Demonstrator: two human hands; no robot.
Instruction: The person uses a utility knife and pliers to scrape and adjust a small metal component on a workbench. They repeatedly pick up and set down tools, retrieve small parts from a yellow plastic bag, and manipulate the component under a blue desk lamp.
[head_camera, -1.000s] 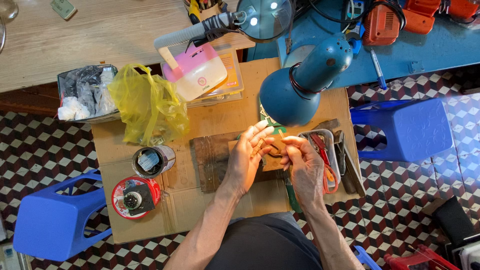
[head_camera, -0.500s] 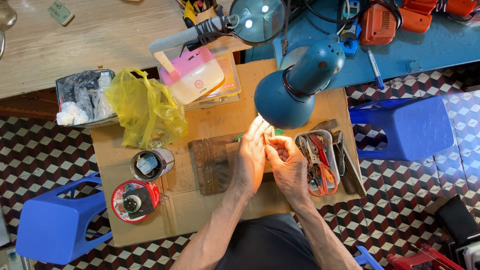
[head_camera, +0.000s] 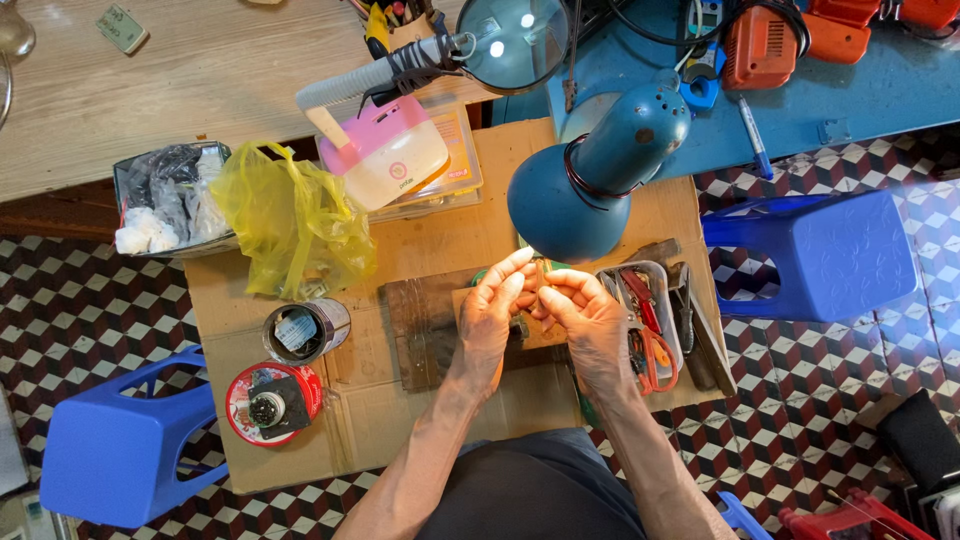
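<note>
On the far left we see a blue stool (head_camera: 125, 440) by the cardboard-covered table (head_camera: 400, 440), then a red-rimmed tin (head_camera: 272, 403), a small can (head_camera: 303, 330) and a yellow bag (head_camera: 295, 222). At the middle, over a dark wooden board (head_camera: 425, 330), our left hand (head_camera: 490, 315) and right hand (head_camera: 590, 320) meet under the blue lamp (head_camera: 595, 180). Both pinch a small thin piece (head_camera: 538, 285) between the fingertips, left fingers half open, right fingers closed around it. We judge the work is mid-way: the piece is held up, not set down. To the right lies a tray of tools (head_camera: 650, 330), untouched.
</note>
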